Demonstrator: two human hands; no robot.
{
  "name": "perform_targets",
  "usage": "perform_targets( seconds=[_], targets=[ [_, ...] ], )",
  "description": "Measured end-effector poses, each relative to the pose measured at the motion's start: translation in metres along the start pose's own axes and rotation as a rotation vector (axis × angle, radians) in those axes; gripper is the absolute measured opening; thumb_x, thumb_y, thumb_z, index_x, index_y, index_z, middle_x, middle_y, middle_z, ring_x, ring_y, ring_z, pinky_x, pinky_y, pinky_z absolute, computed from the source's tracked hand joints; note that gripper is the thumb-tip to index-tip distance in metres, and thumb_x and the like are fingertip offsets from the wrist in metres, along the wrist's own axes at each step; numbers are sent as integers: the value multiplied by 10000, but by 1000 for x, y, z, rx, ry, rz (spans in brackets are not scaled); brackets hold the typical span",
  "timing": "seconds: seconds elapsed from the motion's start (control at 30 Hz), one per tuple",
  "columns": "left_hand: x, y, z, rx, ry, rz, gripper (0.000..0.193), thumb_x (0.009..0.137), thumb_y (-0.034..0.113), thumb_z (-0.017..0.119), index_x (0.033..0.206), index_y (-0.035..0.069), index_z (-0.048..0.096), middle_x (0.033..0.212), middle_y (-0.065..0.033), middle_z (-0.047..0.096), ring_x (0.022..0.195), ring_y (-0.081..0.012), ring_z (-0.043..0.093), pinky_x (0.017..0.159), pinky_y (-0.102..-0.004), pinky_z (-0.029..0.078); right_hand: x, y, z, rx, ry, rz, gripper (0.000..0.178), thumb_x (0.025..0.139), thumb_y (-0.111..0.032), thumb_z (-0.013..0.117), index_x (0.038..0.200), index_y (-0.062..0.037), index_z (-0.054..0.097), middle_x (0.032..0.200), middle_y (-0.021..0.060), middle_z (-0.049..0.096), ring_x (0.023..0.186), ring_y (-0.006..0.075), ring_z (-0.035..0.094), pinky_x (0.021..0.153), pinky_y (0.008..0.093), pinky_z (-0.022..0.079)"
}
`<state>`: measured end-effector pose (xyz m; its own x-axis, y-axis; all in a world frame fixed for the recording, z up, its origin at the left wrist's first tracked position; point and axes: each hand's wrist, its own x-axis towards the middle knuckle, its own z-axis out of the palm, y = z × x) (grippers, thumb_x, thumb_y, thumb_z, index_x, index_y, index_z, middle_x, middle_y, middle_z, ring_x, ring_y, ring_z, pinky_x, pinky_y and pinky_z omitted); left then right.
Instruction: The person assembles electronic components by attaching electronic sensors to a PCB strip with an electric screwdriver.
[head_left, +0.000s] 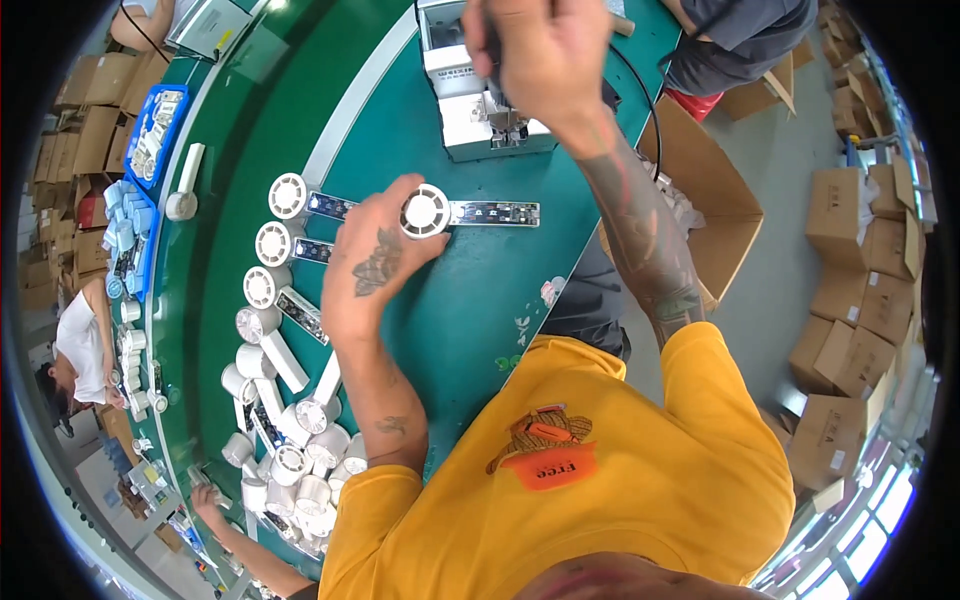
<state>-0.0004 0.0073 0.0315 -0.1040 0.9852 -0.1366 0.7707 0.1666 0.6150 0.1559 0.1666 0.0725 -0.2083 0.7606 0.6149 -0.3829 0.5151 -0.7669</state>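
My left hand [377, 255] has its thumb and fingers closed around the round white head of a handheld fan [425, 211]. The fan lies over the green bench, its handle pointing right with a dark circuit board showing. Just beyond it stands a small white and grey bench machine [466, 122]. My right hand [548, 62] is closed around a dark handle [491, 45] at the top of that machine; the hand hides part of it. To the left of my left hand, more fans [274, 242] with bared circuit boards lie in a column.
Many white fans [305, 470] are heaped at lower left. A green conveyor belt [215, 260] runs along the left, carrying one fan [184, 190]; blue trays [158, 135] stand past it. At right are an open carton [715, 220] and stacked boxes [850, 250]. Other people work nearby.
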Motion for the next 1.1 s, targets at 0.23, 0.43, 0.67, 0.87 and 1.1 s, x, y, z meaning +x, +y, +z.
perform_targets(
  seconds=[0.23,0.43,0.67,0.87,1.1],
  targets=[
    [-12,-6,15,-9,75,-101,521,767,146,836,1237,45,634,950,-240,713,897,-430,694,766,-482,544,-41,-7,6,28,85,63,313,1044,-198,625,1227,25,505,675,28,577,491,84,506,460,233,409],
    [-9,-5,15,24,102,-54,501,769,153,838,1215,35,640,936,-237,718,877,-432,692,744,-480,550,-46,24,-17,211,-5,-189,591,1061,-481,536,1314,51,485,609,72,580,444,109,499,443,242,390],
    [-9,-8,13,35,93,-82,492,769,152,834,1212,46,649,937,-238,717,889,-436,688,750,-483,551,-76,-10,-4,33,189,204,551,1062,-465,538,1308,26,483,615,75,566,448,113,495,435,247,396],
    [-7,-6,11,33,64,-100,474,768,164,836,1191,50,655,918,-233,717,879,-433,690,741,-479,557,-88,-3,-15,-5,85,120,677,1003,-594,567,1241,30,456,679,115,587,467,155,509,448,285,411],
    [-10,-7,10,35,58,-100,464,763,164,842,1174,52,657,879,-219,719,854,-427,695,732,-470,563,-115,-7,-13,-53,154,147,883,859,-822,581,1225,-40,400,659,83,502,471,176,484,453,322,426]
  ],
)
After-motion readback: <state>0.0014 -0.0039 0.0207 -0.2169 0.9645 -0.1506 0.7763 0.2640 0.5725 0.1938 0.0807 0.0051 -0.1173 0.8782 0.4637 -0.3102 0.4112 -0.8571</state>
